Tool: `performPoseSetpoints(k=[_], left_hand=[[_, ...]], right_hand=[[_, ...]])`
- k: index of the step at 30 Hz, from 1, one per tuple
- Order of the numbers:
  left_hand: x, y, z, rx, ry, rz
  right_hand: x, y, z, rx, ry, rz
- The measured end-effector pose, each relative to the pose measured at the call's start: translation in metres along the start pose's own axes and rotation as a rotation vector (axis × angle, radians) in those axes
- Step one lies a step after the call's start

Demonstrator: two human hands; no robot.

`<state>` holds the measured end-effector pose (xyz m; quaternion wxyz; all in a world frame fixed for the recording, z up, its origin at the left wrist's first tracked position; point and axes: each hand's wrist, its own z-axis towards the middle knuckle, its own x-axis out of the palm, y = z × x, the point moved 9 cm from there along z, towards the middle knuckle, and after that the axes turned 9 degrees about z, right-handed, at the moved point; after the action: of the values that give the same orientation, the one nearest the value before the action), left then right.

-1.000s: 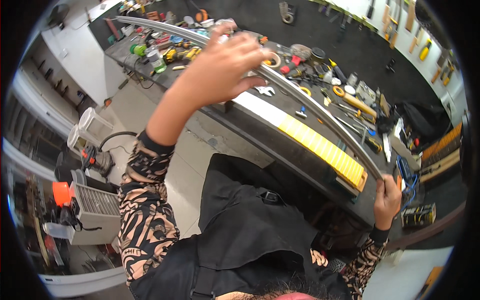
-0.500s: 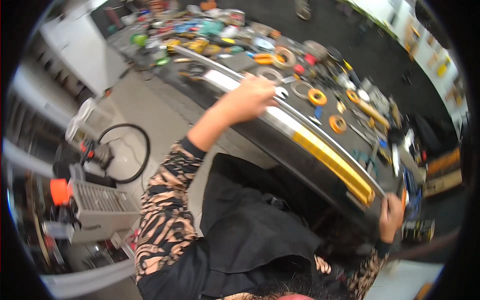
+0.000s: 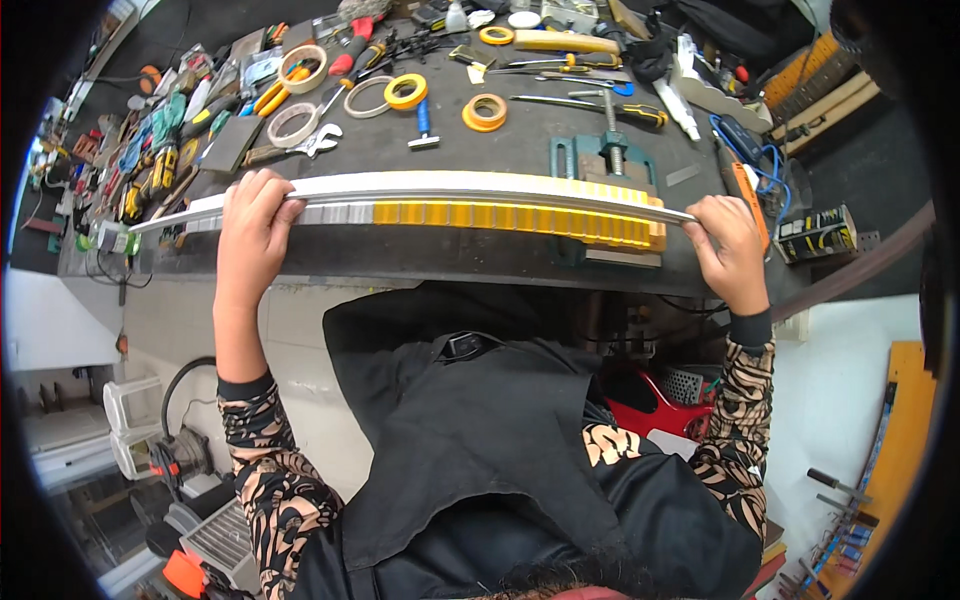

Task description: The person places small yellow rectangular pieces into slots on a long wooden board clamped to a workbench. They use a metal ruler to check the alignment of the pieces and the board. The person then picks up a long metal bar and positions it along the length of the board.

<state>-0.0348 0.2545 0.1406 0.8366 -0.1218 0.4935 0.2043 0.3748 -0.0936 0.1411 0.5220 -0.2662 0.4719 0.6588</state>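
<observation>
A long, thin grey metal bar [image 3: 480, 200] stretches between my two hands. My left hand [image 3: 256, 210] is closed round it left of the middle, and the bar's thin end runs on past that hand. With its fingers pinched, my right hand [image 3: 728, 240] grips the right end. Lengthwise beneath the bar lies a fretted guitar neck [image 3: 500, 217], yellow along its right part and silvery white along its left. Whether bar and neck touch, I cannot tell. The neck's right end lies over a green vise [image 3: 640, 158] on the dark bench.
Tape rolls [image 3: 485, 112], an adjustable wrench [image 3: 318, 142], a blue-handled razor-like tool [image 3: 422, 125] and screwdrivers [image 3: 570, 62] lie behind the neck. Many tools crowd the bench's left. A blue cable [image 3: 770, 165] lies at the right. Under the bench shows a red guitar body [image 3: 650, 405].
My view has swung round, so the bench and neck now run nearly level across it. Both hands still hold the bar.
</observation>
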Motion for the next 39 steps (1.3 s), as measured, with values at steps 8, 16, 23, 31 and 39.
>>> performPoseSetpoints(k=[8, 16, 23, 31, 39], left_hand=[[0.003, 0.005, -0.004, -0.014, -0.012, 0.017], [0.003, 0.004, -0.004, -0.029, -0.031, 0.016], [0.003, 0.005, -0.001, -0.027, -0.027, 0.0], [0.004, 0.007, -0.003, -0.047, -0.039, -0.025], [0.001, 0.002, 0.004, -0.062, -0.013, -0.023]], right_hand=[[0.004, 0.011, 0.003, -0.004, 0.024, -0.016], [0.012, 0.016, 0.002, -0.043, 0.008, -0.088], [0.013, 0.01, 0.001, -0.016, 0.025, -0.075], [0.011, 0.016, 0.004, -0.002, -0.005, -0.104], [0.003, 0.017, 0.004, 0.049, -0.035, -0.153]])
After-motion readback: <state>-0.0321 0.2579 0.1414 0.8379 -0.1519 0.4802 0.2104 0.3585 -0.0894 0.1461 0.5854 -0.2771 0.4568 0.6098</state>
